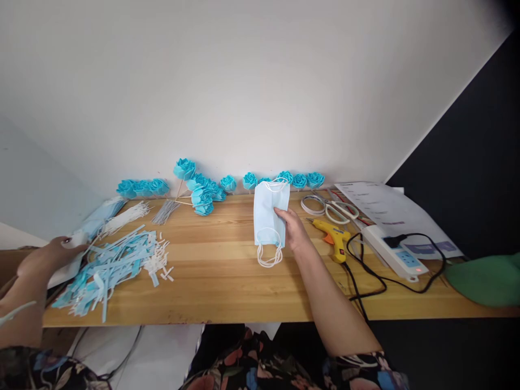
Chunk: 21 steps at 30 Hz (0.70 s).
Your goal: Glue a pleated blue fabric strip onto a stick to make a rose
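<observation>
My right hand (293,226) is closed on several light blue face masks (268,214), held upright as a stack above the wooden table. The thumb presses on the front, and white ear loops hang from the lower end. At the far left, my left hand (52,259) has its fingers curled around a white object (68,272) whose kind is not clear. Beside that hand lies a heap of cut blue mask strips (109,271). A stack of folded blue masks (99,216) lies just beyond it.
Blue paper-like roses (199,187) line the wall. White ear-loop cords (125,219) and grey wires (164,212) lie left. To the right are a tape roll (312,205), scissors (342,212), a yellow glue gun (335,238), a power strip (392,252) and a printed sheet (377,206).
</observation>
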Each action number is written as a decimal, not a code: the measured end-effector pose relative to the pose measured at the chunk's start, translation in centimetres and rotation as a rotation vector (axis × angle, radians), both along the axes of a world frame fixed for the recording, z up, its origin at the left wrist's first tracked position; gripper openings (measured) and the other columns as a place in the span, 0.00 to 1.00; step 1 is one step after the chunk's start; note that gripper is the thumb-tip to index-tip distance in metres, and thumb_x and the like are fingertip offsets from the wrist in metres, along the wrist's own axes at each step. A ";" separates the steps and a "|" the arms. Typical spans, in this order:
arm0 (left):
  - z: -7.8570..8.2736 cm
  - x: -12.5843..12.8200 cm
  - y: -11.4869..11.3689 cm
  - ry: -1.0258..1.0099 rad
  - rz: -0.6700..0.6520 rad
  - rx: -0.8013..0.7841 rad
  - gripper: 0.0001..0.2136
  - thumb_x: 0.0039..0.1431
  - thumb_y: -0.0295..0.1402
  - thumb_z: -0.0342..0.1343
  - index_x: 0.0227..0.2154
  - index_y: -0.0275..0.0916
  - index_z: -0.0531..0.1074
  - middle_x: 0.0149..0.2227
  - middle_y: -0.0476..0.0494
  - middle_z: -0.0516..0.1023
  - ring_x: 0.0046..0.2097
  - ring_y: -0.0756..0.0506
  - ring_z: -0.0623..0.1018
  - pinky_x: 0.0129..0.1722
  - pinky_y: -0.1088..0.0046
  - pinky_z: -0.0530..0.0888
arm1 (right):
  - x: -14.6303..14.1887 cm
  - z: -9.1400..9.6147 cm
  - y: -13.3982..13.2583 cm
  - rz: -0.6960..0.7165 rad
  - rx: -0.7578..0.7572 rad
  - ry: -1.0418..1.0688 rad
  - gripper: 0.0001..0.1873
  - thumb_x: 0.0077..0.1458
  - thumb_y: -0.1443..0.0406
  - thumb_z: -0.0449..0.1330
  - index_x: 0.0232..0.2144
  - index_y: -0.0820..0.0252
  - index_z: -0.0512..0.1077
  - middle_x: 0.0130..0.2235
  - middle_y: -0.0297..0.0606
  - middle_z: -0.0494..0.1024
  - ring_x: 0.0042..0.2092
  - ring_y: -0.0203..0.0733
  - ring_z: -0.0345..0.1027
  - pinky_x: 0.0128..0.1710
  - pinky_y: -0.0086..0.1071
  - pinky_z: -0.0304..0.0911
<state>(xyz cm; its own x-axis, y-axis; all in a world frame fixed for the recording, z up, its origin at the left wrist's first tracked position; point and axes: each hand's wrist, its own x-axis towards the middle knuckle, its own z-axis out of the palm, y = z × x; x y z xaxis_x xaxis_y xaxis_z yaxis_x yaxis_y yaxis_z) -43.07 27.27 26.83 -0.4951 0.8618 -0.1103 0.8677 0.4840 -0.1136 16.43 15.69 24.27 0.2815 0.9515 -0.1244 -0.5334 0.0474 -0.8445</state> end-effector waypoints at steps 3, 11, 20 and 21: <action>0.5 0.7 -0.1 0.047 0.040 -0.108 0.45 0.48 0.62 0.44 0.66 0.40 0.54 0.63 0.30 0.64 0.57 0.29 0.72 0.44 0.59 0.74 | 0.0 0.0 0.0 -0.003 0.003 0.015 0.16 0.36 0.59 0.71 0.29 0.59 0.77 0.28 0.36 0.82 0.31 0.46 0.75 0.33 0.36 0.67; 0.8 2.5 0.6 0.020 0.012 -0.109 0.45 0.48 0.61 0.48 0.65 0.38 0.56 0.61 0.29 0.67 0.55 0.28 0.74 0.42 0.58 0.73 | 0.1 -0.1 0.1 -0.004 0.001 0.005 0.16 0.35 0.59 0.71 0.29 0.59 0.77 0.28 0.36 0.82 0.32 0.47 0.75 0.34 0.36 0.67; 3.1 7.4 -0.1 0.085 -0.170 0.355 0.37 0.58 0.55 0.43 0.63 0.33 0.61 0.63 0.21 0.61 0.60 0.23 0.65 0.49 0.47 0.69 | 0.2 -0.3 0.0 0.015 0.010 0.033 0.15 0.34 0.59 0.72 0.28 0.59 0.77 0.28 0.35 0.82 0.31 0.45 0.75 0.34 0.35 0.67; 3.5 9.4 -0.5 0.040 -0.272 0.485 0.35 0.59 0.51 0.44 0.62 0.30 0.62 0.63 0.23 0.61 0.62 0.26 0.63 0.55 0.48 0.66 | 0.1 -0.3 -0.1 0.047 0.021 0.031 0.16 0.35 0.59 0.72 0.28 0.59 0.78 0.28 0.36 0.82 0.31 0.45 0.75 0.34 0.35 0.67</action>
<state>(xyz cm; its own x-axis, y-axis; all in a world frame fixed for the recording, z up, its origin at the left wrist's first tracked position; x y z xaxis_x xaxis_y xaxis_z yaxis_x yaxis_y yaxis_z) -33.64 26.75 30.37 -0.2435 0.9065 0.3450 0.9682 0.2482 0.0310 16.55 15.59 23.96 0.2323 0.9662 -0.1118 -0.5616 0.0394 -0.8264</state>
